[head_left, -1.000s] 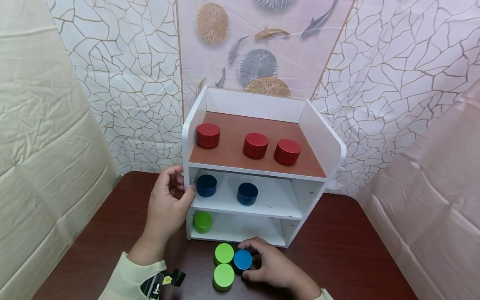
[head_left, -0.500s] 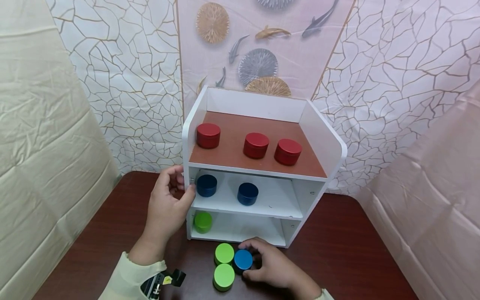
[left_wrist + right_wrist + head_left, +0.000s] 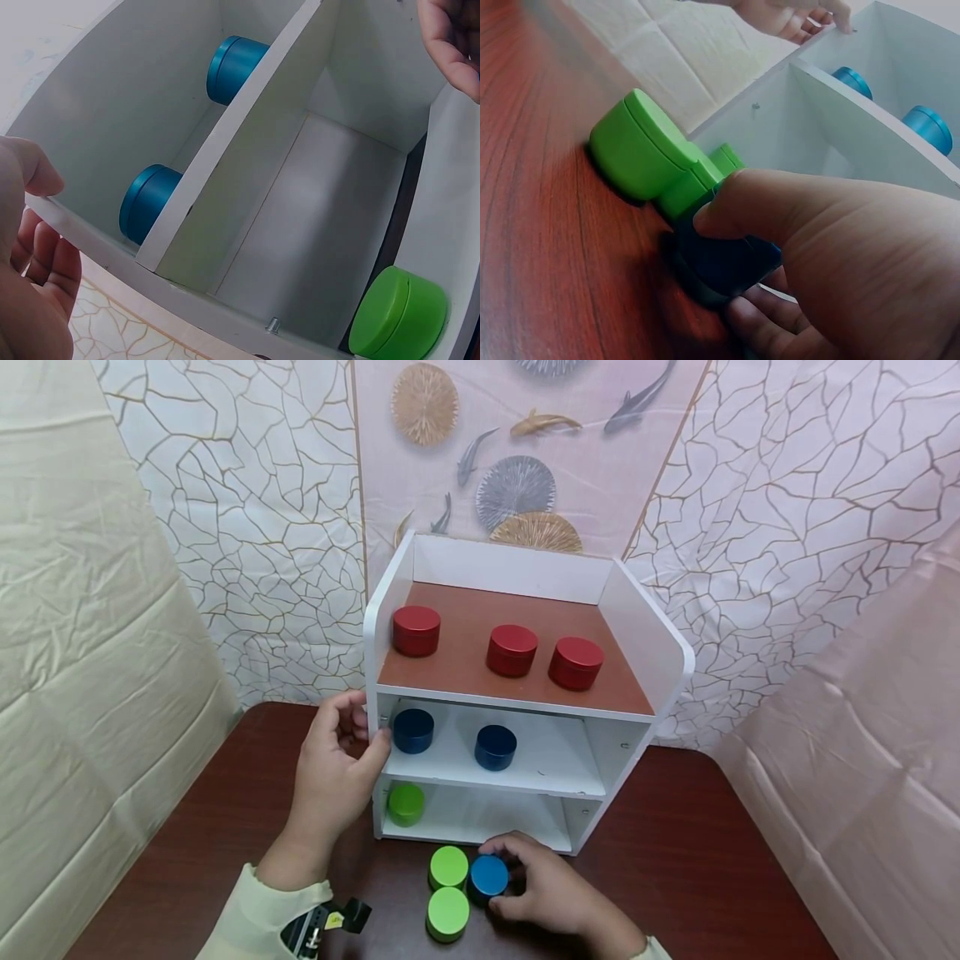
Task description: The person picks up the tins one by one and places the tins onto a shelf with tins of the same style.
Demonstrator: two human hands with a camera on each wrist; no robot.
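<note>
My right hand [image 3: 547, 889] pinches a round blue tin [image 3: 489, 875] between thumb and fingers, low in front of a small white shelf unit [image 3: 654, 647]. In the right wrist view the thumb lies along the upper side of this blue tin [image 3: 721, 262], whose dark base is close over the wood. Just left of it two lidded green tins, a rear one [image 3: 448, 865] and a front one [image 3: 447, 913], stand on the table. My left hand [image 3: 333, 768] grips the unit's left side panel, thumb at the front edge and fingers on the outer side.
Three red tins [image 3: 512, 652] stand on the brown top. The middle level holds two blue tins, one left [image 3: 413, 732] and one nearer the centre [image 3: 495, 748]. A green tin [image 3: 406, 805] sits at the bottom level's left end. Curtains and patterned cloth enclose the table [image 3: 712, 860].
The right hand has shifted the blue tin slightly to the right and toward the shelf unit, opening a small gap from the green tins. My left hand has stayed in place.
</note>
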